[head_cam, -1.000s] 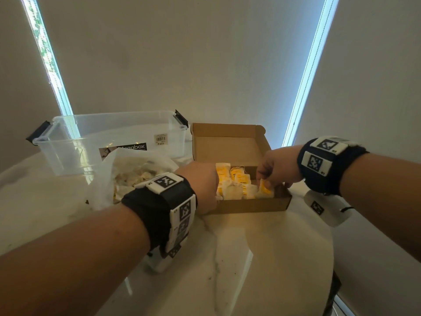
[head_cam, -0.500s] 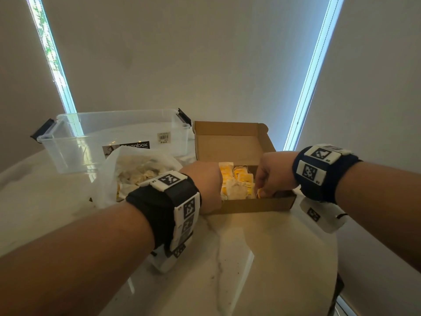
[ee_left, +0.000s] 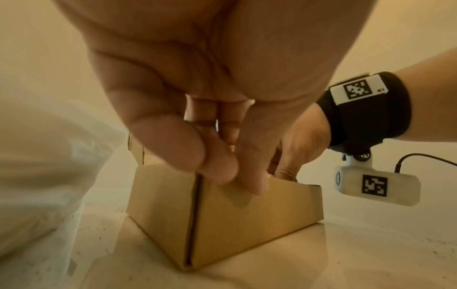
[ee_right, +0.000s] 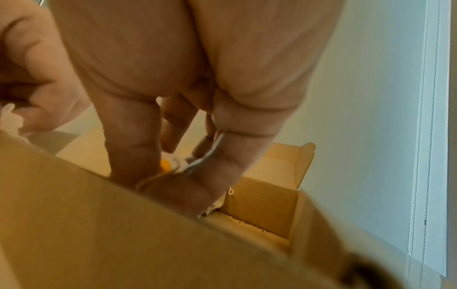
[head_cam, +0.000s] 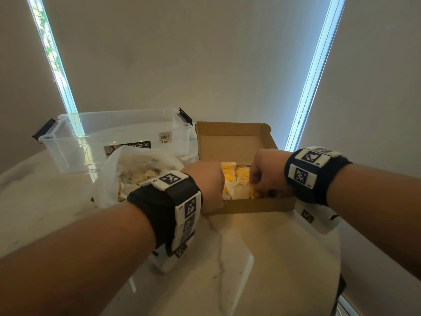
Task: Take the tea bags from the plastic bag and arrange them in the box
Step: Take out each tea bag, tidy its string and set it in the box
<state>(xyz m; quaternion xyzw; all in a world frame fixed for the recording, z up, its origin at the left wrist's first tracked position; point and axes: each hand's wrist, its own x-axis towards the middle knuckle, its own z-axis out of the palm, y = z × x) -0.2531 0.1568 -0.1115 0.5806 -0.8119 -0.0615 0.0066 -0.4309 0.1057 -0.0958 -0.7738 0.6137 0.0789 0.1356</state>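
Cardboard box (head_cam: 255,205) sits on the worktop (head_cam: 227,258), steadied at its near-left corner by the left hand (head_cam: 206,185); the right hand (head_cam: 265,173) has sunk deeper, pinching a tea bag (ee_right: 173,166) into its row, plastic bag (head_cam: 127,176) left.

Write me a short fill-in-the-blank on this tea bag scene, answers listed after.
1. The yellow tea bags sit inside the open brown ___ box.
2. The left hand steadies the box's near-left ___.
3. The crinkled white plastic bag lies ___ of the box.
4. The right hand reaches ___ the box.

Answers: cardboard; corner; left; into
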